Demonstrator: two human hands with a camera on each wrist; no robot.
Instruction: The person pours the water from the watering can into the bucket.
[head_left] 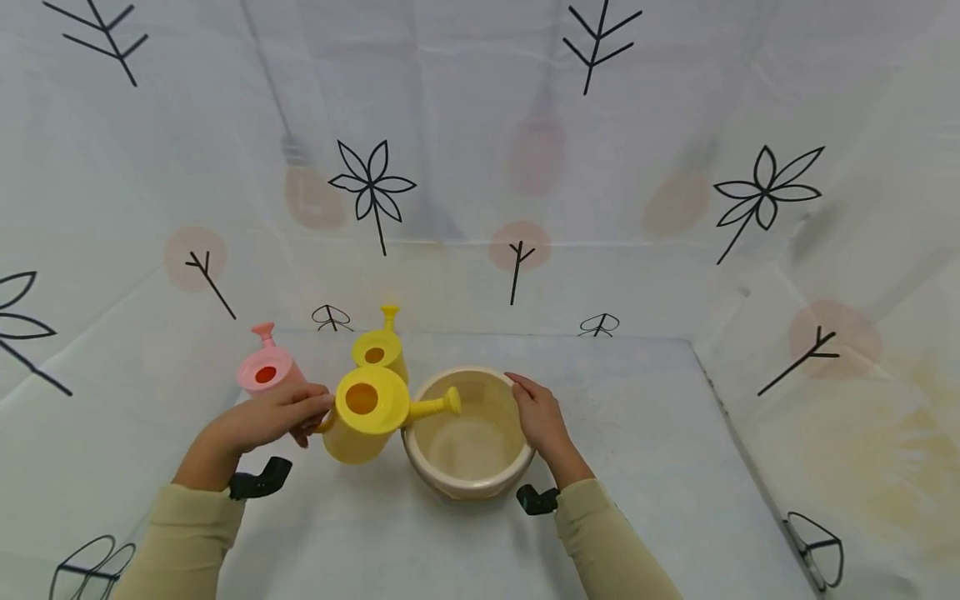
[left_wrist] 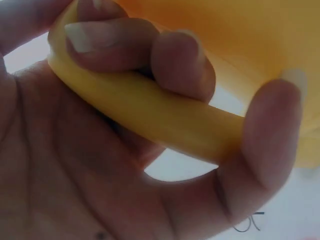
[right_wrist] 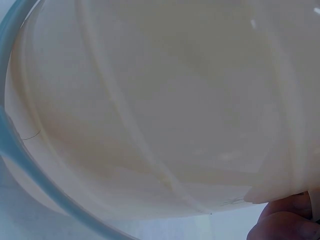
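My left hand [head_left: 266, 414] grips the handle of a yellow watering can [head_left: 352, 446]. In the left wrist view several fingers curl round that curved handle [left_wrist: 160, 110]. The can's spout [head_left: 429, 407] points right and overlaps the opening of a round beige bowl [head_left: 468, 486]. My right hand [head_left: 543, 421] holds the bowl's right rim. Seen from the right wrist, the bowl's smooth ribbed side [right_wrist: 195, 115] fills most of the view, and fingertips [right_wrist: 282, 225] touch its edge at the lower right.
Behind the held can stands a second yellow watering can [head_left: 395, 350], and a pink one [head_left: 281, 364] is to its left, partly hidden by my left hand. All stand on a white table [head_left: 637, 467] before a white cloth wall [head_left: 465, 125] with printed plants and bulbs.
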